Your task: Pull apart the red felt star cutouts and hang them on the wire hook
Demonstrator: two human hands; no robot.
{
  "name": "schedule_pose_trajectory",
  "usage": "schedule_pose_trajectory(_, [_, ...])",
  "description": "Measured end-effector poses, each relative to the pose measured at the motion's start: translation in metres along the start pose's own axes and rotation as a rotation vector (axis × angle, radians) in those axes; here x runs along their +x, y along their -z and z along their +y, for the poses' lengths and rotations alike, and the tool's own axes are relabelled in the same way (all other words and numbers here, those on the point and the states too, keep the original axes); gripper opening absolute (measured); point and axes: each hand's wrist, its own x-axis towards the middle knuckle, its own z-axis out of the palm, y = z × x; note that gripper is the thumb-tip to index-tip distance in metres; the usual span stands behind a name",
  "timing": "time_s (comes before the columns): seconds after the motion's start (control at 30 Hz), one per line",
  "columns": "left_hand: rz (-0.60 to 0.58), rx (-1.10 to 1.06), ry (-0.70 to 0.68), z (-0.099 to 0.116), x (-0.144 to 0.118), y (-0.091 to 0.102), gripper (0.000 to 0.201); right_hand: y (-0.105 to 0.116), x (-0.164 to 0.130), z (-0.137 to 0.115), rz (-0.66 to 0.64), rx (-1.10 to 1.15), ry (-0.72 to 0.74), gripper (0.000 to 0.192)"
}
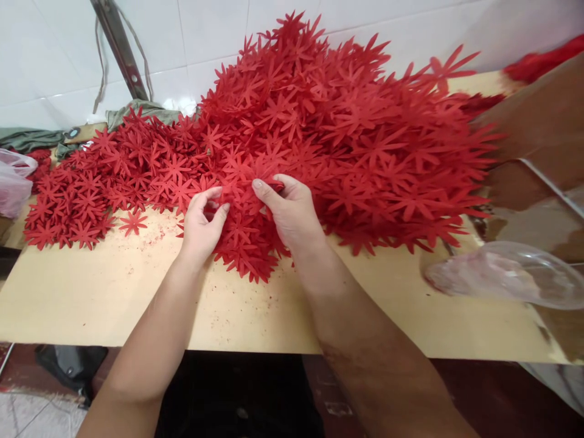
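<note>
A large heap of red flower-shaped cutouts (356,140), thin with narrow petals, lies along the back of the table. In front of its middle, my right hand (294,213) is closed, thumb over fingers, on a red flower cutout (244,179). My left hand (204,225) is curled with its thumb and fingertips close together at the left edge of the same cutout. Its outline blends into the red pile behind. Beneath and between my hands is a smaller stack of cutouts (250,255). A single cutout (133,222) lies apart on the left.
The pale wooden table (114,292) bears red crumbs. On the right are a clear plastic container (538,274) and a brown cardboard box (542,121). At the left are a plastic bag (13,182) and green cloth (31,139). A metal bar (121,52) stands by the tiled wall.
</note>
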Motion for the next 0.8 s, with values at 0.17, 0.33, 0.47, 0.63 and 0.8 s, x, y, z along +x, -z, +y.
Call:
schedule_pose_trajectory(0.17, [0.159,0.283,-0.268,0.011,-0.002,0.010,0.033,-0.003,-0.005,-0.005,-0.144,-0.085,0.016,0.047])
schedule_pose_trajectory(0.33, [-0.070,-0.023,-0.141,0.022,-0.008,0.005,0.034,-0.006,-0.008,-0.004,-0.253,-0.151,0.032,0.050])
schedule_pose_trajectory(0.47, [-0.030,-0.254,0.070,0.021,-0.009,-0.001,0.031,-0.007,-0.007,-0.001,-0.357,-0.164,0.021,0.055])
schedule_pose_trajectory(0.63, [0.134,-0.415,0.195,0.013,-0.002,0.004,0.027,-0.003,-0.007,0.002,-0.391,-0.147,0.009,0.053])
schedule_pose_trajectory(0.8, [0.161,-0.479,0.235,0.011,0.002,0.007,0.026,-0.001,-0.006,0.002,-0.379,-0.113,-0.020,0.041])
